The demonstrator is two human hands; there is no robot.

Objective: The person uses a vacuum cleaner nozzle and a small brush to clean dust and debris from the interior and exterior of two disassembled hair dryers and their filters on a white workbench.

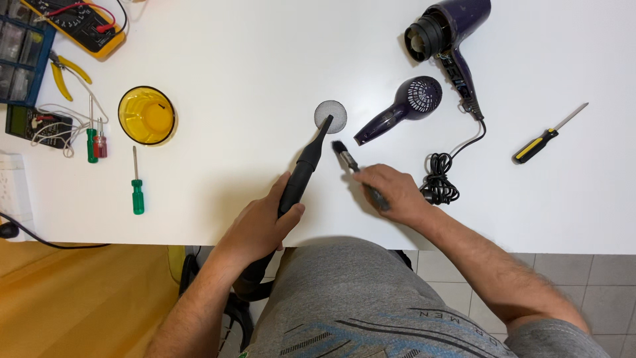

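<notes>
Gripping a black vacuum nozzle (303, 172), the left hand (262, 222) has its fingers wrapped tight round the thick lower barrel, thumb on the right side; nozzle slants up and to the right, its narrow tip touching the lower edge of a round mesh filter (330, 114) that lies flat on the white table (265, 66). Right hand (394, 192) closed on the handle of a small paintbrush (351, 166), dark bristles pointing up-left, just beside the nozzle shaft and below the mesh disc. Nozzle's hose drops off the table edge toward the lap. Right of the mesh: a dark purple rear shell with vent grille (405, 106), lying apart from the main hair dryer body (447, 30), whose open back end shows the motor. Dryer cord runs down to a coiled black bundle (438, 179) just beside the right hand. Far right, well apart: a yellow-and-black screwdriver (546, 136). Left half of table: a yellow cup (146, 115) seen from above, a green screwdriver (136, 182) below it, two small drivers, green and red, near a tangle of leads; yellow-handled pliers (66, 73), a yellow multimeter (79, 23) and a blue parts box (20, 56) at the upper left corner
</notes>
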